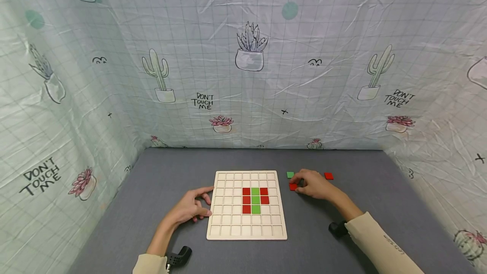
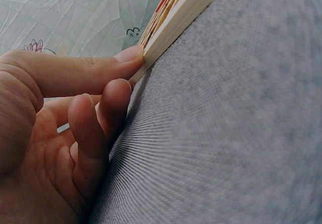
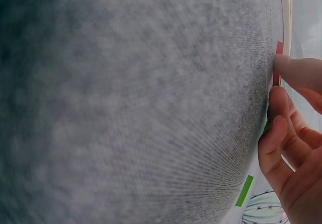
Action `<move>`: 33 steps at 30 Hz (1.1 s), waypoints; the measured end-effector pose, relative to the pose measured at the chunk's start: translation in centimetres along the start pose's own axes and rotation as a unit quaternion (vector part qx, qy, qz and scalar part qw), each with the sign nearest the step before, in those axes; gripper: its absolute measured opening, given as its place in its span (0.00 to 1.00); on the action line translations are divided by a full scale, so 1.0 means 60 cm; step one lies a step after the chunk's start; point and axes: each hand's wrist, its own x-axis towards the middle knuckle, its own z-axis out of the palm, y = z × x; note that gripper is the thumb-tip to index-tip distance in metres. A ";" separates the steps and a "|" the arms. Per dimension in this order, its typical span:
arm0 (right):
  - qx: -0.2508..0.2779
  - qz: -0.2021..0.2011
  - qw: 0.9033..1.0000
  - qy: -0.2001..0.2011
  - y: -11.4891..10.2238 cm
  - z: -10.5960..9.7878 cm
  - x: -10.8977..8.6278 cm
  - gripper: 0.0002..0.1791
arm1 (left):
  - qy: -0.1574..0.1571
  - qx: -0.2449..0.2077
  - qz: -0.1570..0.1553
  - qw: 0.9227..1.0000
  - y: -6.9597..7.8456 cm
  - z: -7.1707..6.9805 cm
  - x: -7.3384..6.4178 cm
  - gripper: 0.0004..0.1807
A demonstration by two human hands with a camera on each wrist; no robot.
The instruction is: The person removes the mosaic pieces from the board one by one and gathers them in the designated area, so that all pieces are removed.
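A pale wooden grid board lies on the table, with red tiles and green tiles side by side in its cells. Along the board's left edge, my left hand rests thumb and index finger spread apart; its thumb touches the side of the board in the left wrist view. To the right of the board, my right hand pinches a loose red tile at table level. That red tile shows at the thumb in the right wrist view, partly covered by fingers.
A loose green tile lies just beyond the right fingertips. Another red tile is behind the right hand. A green tile shows low in the right wrist view. Printed cloth walls the grey table at the back and sides.
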 end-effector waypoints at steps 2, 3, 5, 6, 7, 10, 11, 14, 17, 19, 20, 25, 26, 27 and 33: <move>0.000 0.001 1.000 0.000 -0.001 0.000 0.000 0.12 | 0.000 0.001 0.000 1.000 0.000 0.000 0.000 0.46; 0.000 0.001 1.000 0.000 -0.001 0.000 0.000 0.13 | 0.000 0.002 -0.001 1.000 0.000 0.000 -0.001 0.46; 0.001 0.001 1.000 -0.001 -0.002 0.000 0.000 0.13 | -0.001 0.002 0.000 1.000 -0.001 0.000 -0.001 0.46; 0.001 -0.002 1.000 -0.001 -0.002 0.000 0.000 0.13 | -0.001 0.002 0.000 1.000 -0.001 0.000 -0.001 0.46; 0.004 -0.002 1.000 -0.001 -0.002 -0.001 0.000 0.14 | -0.001 0.003 0.000 1.000 -0.001 0.000 -0.001 0.46; 0.011 -0.002 1.000 -0.001 -0.003 -0.005 0.001 0.14 | 0.000 0.005 0.000 1.000 -0.001 0.001 -0.001 0.46; 0.012 -0.003 1.000 0.000 -0.004 -0.006 0.001 0.14 | 0.001 0.005 -0.001 1.000 -0.001 0.001 -0.001 0.46; 0.007 -0.002 1.000 0.005 -0.007 -0.012 0.004 0.14 | 0.003 0.010 -0.002 1.000 -0.001 0.001 -0.001 0.45; 0.002 -0.010 1.000 0.007 -0.015 -0.015 0.009 0.14 | 0.003 0.011 -0.001 1.000 -0.001 0.001 -0.001 0.45; -0.001 -0.017 1.000 0.006 -0.024 -0.015 0.015 0.15 | 0.002 0.013 0.001 1.000 0.000 0.001 -0.001 0.45; 0.002 -0.018 1.000 0.004 -0.029 -0.015 0.018 0.15 | 0.002 0.013 0.001 1.000 0.001 0.001 -0.001 0.45; 0.011 -0.033 0.999 -0.001 -0.060 -0.008 0.044 0.15 | 0.004 0.012 -0.002 1.000 0.000 0.000 -0.001 0.46; 0.011 -0.036 0.999 -0.002 -0.067 -0.004 0.050 0.15 | 0.004 0.011 -0.002 1.000 0.000 0.000 -0.001 0.46; 0.011 -0.042 0.999 -0.002 -0.074 -0.002 0.056 0.15 | 0.005 0.011 -0.002 1.000 0.000 0.001 -0.001 0.46; 0.011 -0.067 0.998 -0.009 -0.118 0.017 0.087 0.15 | 0.002 0.006 -0.002 1.000 0.001 0.001 -0.002 0.45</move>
